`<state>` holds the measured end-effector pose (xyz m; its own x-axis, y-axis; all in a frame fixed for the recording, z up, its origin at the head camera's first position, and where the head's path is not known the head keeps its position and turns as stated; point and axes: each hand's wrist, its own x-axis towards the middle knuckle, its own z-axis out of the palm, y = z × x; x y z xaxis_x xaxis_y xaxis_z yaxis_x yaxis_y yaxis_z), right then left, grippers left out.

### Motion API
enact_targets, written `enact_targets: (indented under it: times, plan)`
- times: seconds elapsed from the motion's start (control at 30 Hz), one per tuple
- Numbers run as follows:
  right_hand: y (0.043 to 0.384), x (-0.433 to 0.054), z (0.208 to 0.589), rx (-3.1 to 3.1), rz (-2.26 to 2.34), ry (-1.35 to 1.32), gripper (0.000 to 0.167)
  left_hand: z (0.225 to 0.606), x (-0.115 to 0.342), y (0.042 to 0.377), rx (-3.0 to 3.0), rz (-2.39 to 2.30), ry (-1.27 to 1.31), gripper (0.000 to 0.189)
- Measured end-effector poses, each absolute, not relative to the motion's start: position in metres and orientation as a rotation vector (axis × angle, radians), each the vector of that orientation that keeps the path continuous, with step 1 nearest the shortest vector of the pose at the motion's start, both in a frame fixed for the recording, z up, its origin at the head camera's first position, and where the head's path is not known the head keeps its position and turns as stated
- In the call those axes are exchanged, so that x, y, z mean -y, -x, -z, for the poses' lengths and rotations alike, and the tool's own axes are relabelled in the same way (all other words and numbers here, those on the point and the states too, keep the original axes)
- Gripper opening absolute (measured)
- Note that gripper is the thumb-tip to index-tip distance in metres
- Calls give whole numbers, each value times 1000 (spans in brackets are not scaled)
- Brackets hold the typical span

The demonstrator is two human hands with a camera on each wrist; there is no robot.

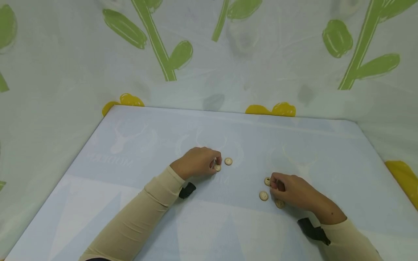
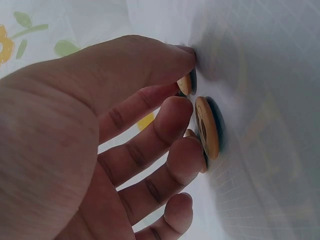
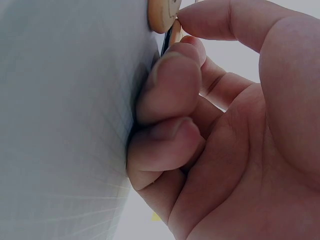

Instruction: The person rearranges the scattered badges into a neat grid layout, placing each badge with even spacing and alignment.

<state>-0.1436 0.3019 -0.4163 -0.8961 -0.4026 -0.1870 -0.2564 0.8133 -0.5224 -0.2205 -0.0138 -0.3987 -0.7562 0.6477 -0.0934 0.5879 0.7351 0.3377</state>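
Note:
My left hand (image 1: 199,161) reaches low over the table, thumb and fingertips right at a round wooden button (image 1: 217,168). In the left wrist view that button (image 2: 209,127) lies beside the loosely bent fingertips. A second wooden button (image 1: 228,161) is just beyond them. My right hand (image 1: 295,190) has its fingers curled close to the tabletop. Its index fingertip overlaps a wooden button with a dark centre (image 1: 267,181), and its thumb tip is beside another button (image 3: 162,15). One more button (image 1: 263,195) lies left of it. I cannot tell whether the right fingers hold anything.
The table (image 1: 209,221) has a pale blue and white printed cover. Behind it hangs a white cloth (image 1: 202,87) with green leaf and yellow flower prints, reaching round both sides. A dark strap (image 1: 313,232) hangs at the right wrist.

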Motion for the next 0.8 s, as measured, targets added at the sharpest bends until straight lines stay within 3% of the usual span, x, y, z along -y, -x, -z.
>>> enact_targets:
  times: [0.8]
  plan:
    - [144, -302, 419, -2709, 728, 479, 16, 396, 1, 215, -2743, -456, -1070, 10]
